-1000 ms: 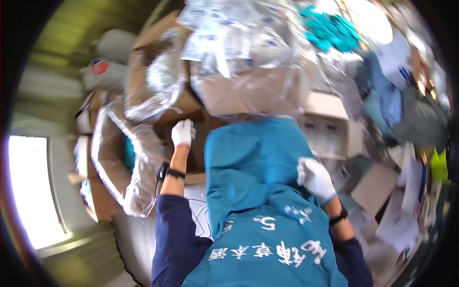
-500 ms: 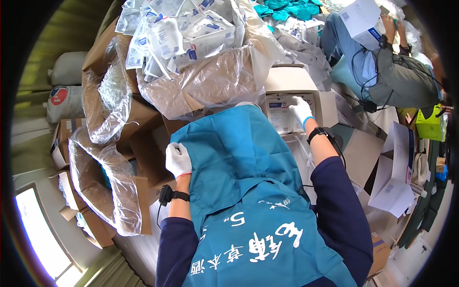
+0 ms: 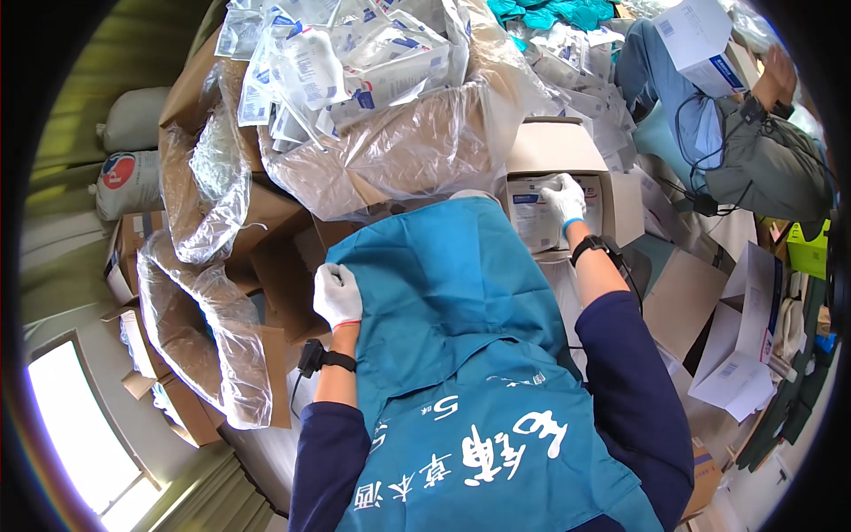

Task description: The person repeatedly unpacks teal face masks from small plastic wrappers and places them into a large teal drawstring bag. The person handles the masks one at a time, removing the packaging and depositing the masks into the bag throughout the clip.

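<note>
My right hand (image 3: 566,202), in a white glove with a blue cuff, reaches into an open white carton (image 3: 557,147). Its bent fingers close at the top edge of the white printed packets (image 3: 534,213) standing packed inside. How many packets lie between the fingers is hidden. My left hand (image 3: 338,296), gloved in white with a red cuff, is curled into a fist against the left edge of the teal apron (image 3: 425,266) over my lap. Whatever that fist may hold is hidden.
Ahead stands a big plastic-lined carton (image 3: 381,160) heaped with loose white packets (image 3: 372,66). Lined brown boxes (image 3: 257,363) are at left. Opened white cartons (image 3: 736,346) lie at right. A co-worker's arm (image 3: 767,160) and a white box (image 3: 700,44) are at upper right.
The fingers of my right hand have bent down onto the packets in the carton. My left fist stays by the apron. The view has shifted slightly, and the co-worker's hands have moved right.
</note>
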`<action>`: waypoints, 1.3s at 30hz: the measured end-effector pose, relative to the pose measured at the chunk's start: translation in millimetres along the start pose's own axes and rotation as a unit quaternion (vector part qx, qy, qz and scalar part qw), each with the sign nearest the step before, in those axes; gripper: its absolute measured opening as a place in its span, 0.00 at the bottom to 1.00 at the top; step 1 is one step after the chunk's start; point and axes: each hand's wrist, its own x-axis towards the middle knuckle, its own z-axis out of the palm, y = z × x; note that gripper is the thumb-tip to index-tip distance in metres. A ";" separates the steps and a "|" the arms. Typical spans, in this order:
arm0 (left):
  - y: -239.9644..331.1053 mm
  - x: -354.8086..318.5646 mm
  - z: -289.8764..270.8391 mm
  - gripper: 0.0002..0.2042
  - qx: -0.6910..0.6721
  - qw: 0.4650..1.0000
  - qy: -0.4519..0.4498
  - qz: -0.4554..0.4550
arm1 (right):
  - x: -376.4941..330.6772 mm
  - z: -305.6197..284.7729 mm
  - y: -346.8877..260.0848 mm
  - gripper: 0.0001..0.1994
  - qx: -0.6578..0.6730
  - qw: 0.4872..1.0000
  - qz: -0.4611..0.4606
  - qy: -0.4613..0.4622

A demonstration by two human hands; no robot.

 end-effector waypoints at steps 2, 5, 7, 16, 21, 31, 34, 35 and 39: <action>-0.1 2.7 1.7 0.07 -0.004 1.000 0.000 0.007 | -11.4 0.4 9.6 0.17 0.026 0.995 -0.087 0.048; -1.8 1.5 2.1 0.07 -0.004 1.000 0.000 0.003 | -39.2 -9.8 1.1 0.10 -0.001 0.978 -0.185 0.094; -2.1 1.0 1.8 0.07 -0.006 1.000 0.000 -0.002 | -50.1 -23.2 -4.8 0.09 -0.023 0.972 -0.210 0.103; -25.4 0.3 10.5 0.07 -0.034 0.984 0.049 -0.169 | -72.2 -130.2 -27.9 0.10 0.484 0.864 -0.025 0.134; -22.9 15.9 -5.7 0.11 -0.166 0.981 -0.058 -0.079 | -102.1 -151.8 -55.1 0.11 0.660 0.750 -0.036 -0.012; 95.3 2.5 -101.8 0.21 -0.375 0.811 -0.435 0.113 | -249.7 -32.2 -138.5 0.09 0.513 0.839 -0.058 -0.172; 66.1 -15.6 -87.3 0.16 -0.378 0.820 -0.425 0.058 | -269.4 -43.6 -142.1 0.12 0.301 0.904 -0.061 -0.298; 56.6 -24.7 -83.0 0.12 -0.383 0.832 -0.393 0.077 | -266.7 -38.2 -132.3 0.15 0.182 0.949 -0.176 -0.189; 56.9 -32.5 -96.8 0.11 -0.287 0.843 -0.445 0.096 | -270.6 -50.3 -155.1 0.20 0.142 0.922 -0.350 -0.085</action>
